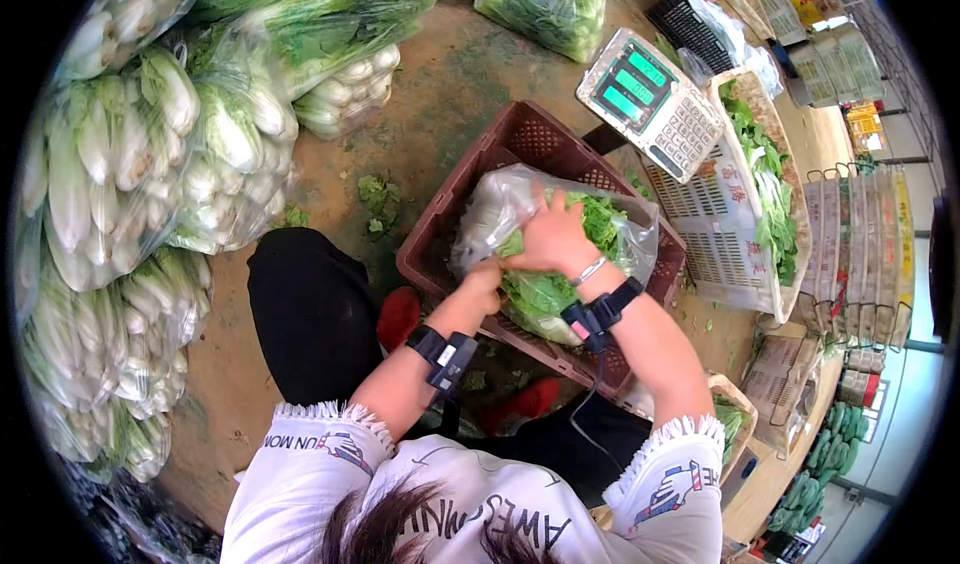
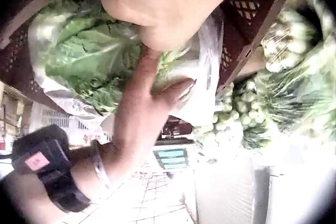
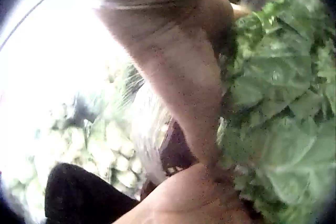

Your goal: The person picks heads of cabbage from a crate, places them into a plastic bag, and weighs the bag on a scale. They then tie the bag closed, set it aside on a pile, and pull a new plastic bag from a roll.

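Observation:
A clear plastic bag [image 1: 487,204] of leafy greens [image 1: 540,296] lies inside a maroon plastic crate [image 1: 425,244]. My right hand [image 1: 552,236] is spread over the greens, its fingers reaching toward the bag's far side. Close beside it, my left hand [image 1: 485,278] grips the near left edge of the bag with curled fingers. In the left wrist view, the left hand [image 2: 168,8] hides part of the leaves [image 2: 94,50]. The right wrist view has broad green leaves [image 3: 278,82] beside the right hand [image 3: 173,71], with the left hand [image 3: 189,198] below.
Large clear bags of white-stemmed cabbages [image 1: 90,154] are piled on the left. A digital scale [image 1: 650,104] stands beyond the crate, next to a white basket [image 1: 715,204] holding more greens. Loose leaves [image 1: 378,202] lie on the floor near my knee [image 1: 315,294].

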`<state>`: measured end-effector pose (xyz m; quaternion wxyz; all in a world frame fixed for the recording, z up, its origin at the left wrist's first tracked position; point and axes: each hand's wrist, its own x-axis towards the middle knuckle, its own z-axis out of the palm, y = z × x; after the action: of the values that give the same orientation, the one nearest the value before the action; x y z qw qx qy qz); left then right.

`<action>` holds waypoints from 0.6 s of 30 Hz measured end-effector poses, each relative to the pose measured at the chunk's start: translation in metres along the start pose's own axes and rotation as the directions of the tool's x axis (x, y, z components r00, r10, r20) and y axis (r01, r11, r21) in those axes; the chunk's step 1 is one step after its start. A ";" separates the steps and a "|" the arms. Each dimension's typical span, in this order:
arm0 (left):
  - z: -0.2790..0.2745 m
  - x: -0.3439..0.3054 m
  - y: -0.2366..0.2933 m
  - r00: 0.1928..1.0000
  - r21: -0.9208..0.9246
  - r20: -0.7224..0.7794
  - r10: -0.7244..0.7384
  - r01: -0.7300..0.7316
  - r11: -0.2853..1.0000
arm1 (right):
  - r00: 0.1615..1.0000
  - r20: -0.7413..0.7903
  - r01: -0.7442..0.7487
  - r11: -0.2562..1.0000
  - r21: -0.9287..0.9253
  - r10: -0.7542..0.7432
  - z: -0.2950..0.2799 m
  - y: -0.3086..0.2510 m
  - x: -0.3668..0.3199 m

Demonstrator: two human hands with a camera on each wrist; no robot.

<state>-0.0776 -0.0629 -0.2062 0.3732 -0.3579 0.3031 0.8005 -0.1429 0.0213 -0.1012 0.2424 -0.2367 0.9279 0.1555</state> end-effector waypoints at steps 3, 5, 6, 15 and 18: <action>-0.011 -0.020 0.011 0.994 -0.077 0.076 0.083 -0.077 0.994 | 0.999 0.012 -0.044 0.997 -0.065 0.045 0.020 -0.004 -0.009; -0.031 -0.051 0.022 0.905 0.821 0.205 0.372 -0.366 0.438 | 0.998 -0.049 -0.024 0.999 0.029 0.025 0.033 0.012 -0.011; -0.020 -0.095 0.039 0.888 0.898 0.167 0.428 -0.316 0.307 | 0.995 -0.094 -0.027 0.998 0.059 0.033 0.042 0.017 -0.010; -0.032 -0.039 0.028 0.538 0.888 0.425 0.728 -0.402 -0.221 | 0.985 -0.148 -0.062 0.977 0.203 0.093 0.034 0.020 -0.010; 0.002 -0.136 0.065 0.844 0.467 0.433 0.315 -0.509 0.723 | 0.968 -0.247 0.057 0.924 0.378 0.042 0.050 0.036 0.000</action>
<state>-0.0682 -0.1483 -0.0821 0.3160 -0.0168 0.5333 0.7845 -0.1424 0.0715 -0.1361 0.1654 -0.2062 0.9625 -0.0604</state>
